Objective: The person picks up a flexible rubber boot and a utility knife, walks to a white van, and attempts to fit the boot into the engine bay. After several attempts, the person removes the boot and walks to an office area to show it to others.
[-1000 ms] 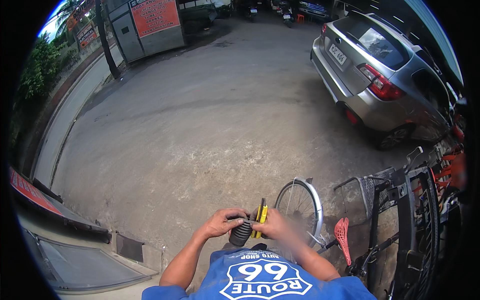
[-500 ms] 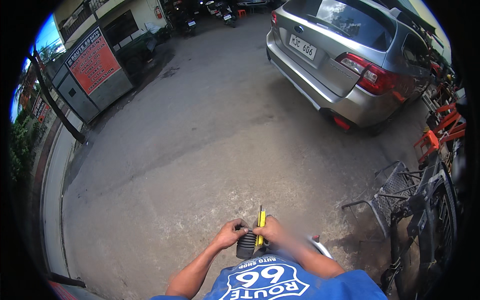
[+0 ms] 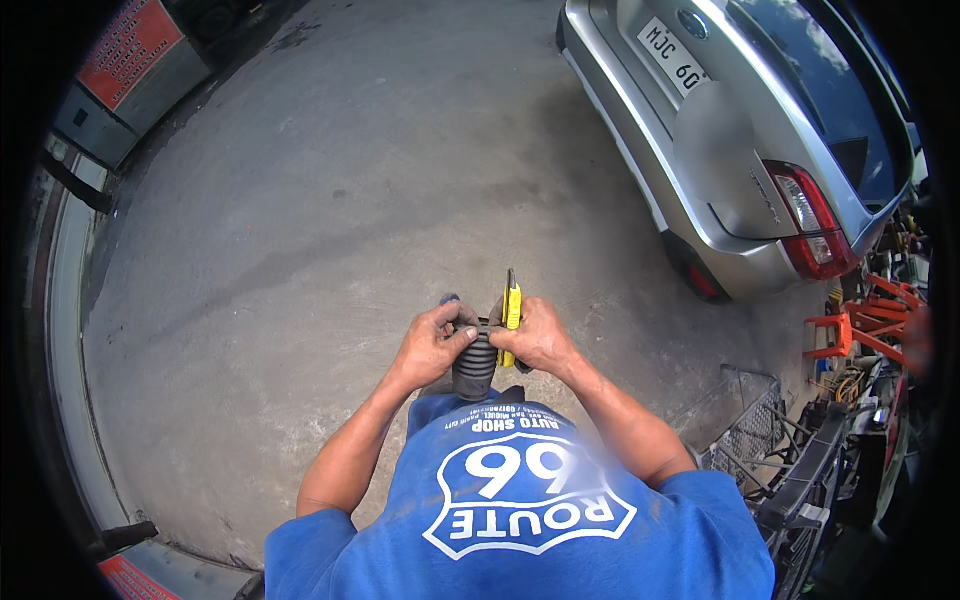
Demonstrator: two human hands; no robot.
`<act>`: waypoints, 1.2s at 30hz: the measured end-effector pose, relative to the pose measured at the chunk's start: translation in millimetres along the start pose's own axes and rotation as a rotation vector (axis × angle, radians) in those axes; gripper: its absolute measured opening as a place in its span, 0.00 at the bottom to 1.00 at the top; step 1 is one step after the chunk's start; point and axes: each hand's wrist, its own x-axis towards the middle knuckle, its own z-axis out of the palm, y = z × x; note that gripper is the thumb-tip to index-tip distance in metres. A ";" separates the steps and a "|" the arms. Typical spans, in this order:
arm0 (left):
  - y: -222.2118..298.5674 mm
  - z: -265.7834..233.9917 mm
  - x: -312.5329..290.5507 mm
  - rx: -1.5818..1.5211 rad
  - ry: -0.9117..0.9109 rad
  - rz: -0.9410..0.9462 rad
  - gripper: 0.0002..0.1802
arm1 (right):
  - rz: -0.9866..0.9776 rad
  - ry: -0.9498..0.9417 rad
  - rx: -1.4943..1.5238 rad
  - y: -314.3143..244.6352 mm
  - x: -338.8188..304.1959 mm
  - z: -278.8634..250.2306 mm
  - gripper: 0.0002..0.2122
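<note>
Over grey pavement (image 3: 330, 190), higher in frame than before, left hand (image 3: 432, 345) pinches black rubber bellows (image 3: 474, 374); right hand (image 3: 540, 337) clasps yellow tool (image 3: 513, 308).

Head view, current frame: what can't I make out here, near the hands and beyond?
All in the head view:
- Black ribbed sleeve: upper end partly covered by the left hand and right hand; inside not visible.
- Yellow-and-black tool: partly covered by the right hand; exact kind unclear.
- Dark-blue thing: mostly behind the left hand; too little shows.
- Silver car: cut off at the upper edge; a round blur masks part of its rear.
</note>
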 end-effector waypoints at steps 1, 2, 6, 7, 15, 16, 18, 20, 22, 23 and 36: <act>11.9 -14.9 31.1 -0.001 0.010 0.056 0.08 | -0.021 0.043 -0.031 -14.2 26.1 -11.0 0.14; 27.4 -27.7 64.6 0.021 0.043 0.053 0.07 | -0.119 0.099 -0.053 -30.3 60.2 -28.8 0.13; 78.5 -83.9 194.6 -0.063 -0.025 0.081 0.05 | -0.071 0.247 0.042 -84.0 164.2 -83.7 0.11; 86.6 -97.9 225.3 -0.038 -0.059 0.108 0.05 | -0.065 0.264 0.055 -92.0 191.1 -95.1 0.10; 131.0 -199.7 506.1 0.106 -0.139 0.307 0.09 | -0.280 0.328 0.081 -102.4 456.6 -203.5 0.09; 142.6 -214.3 539.2 0.136 -0.155 0.342 0.10 | -0.332 0.315 0.058 -107.5 488.4 -222.2 0.09; 171.8 -242.9 602.1 0.168 -0.211 0.252 0.10 | -0.333 0.226 0.060 -122.9 550.6 -262.1 0.09; 203.0 -273.6 663.6 0.191 -0.276 0.154 0.12 | -0.317 0.112 0.085 -142.7 607.4 -303.7 0.11; 231.9 -307.8 719.0 0.188 -0.348 0.067 0.13 | -0.320 0.013 0.131 -162.2 665.4 -340.8 0.15; 245.8 -326.5 753.5 0.241 -0.434 0.108 0.14 | -0.297 -0.053 0.173 -170.4 695.3 -359.1 0.14; 360.8 -499.1 1273.6 0.277 -0.749 0.480 0.13 | -0.398 -0.028 0.354 -248.3 1138.5 -591.7 0.13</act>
